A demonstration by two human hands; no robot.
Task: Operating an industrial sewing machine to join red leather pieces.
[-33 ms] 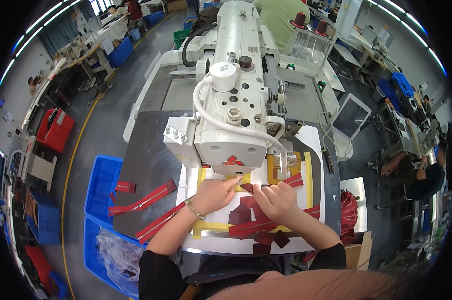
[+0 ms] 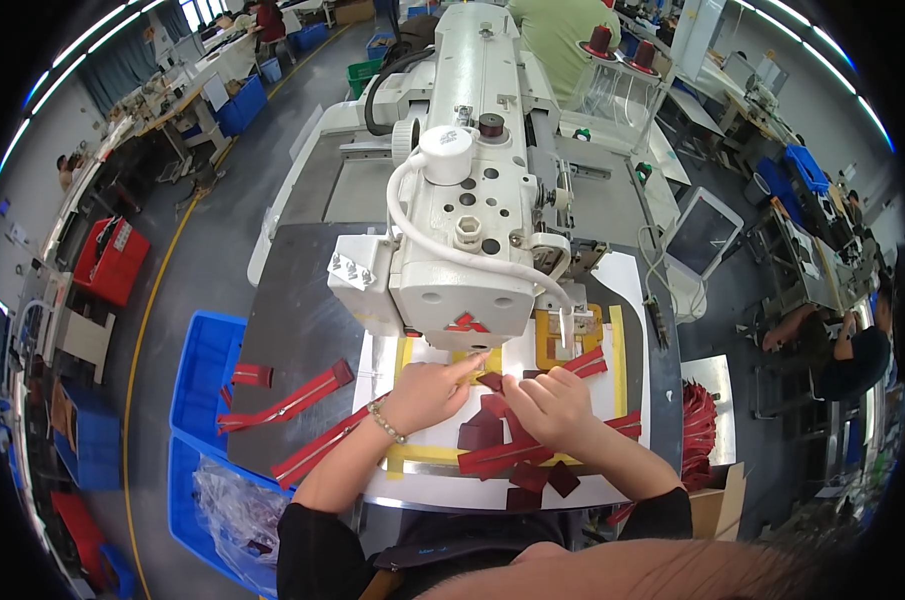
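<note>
Right grip clamped on a dark-red piece, left grip of unclear closure near the sewing-machine head

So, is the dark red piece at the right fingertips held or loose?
Held, it seems: the dark red piece juts from the right hand, its fingers curled.

A yellow line is painted along the floor. To its left, a red bin and a blue bin are set. Farther back, a green crate is placed. At the right, a dark-clad person is seen.
</note>
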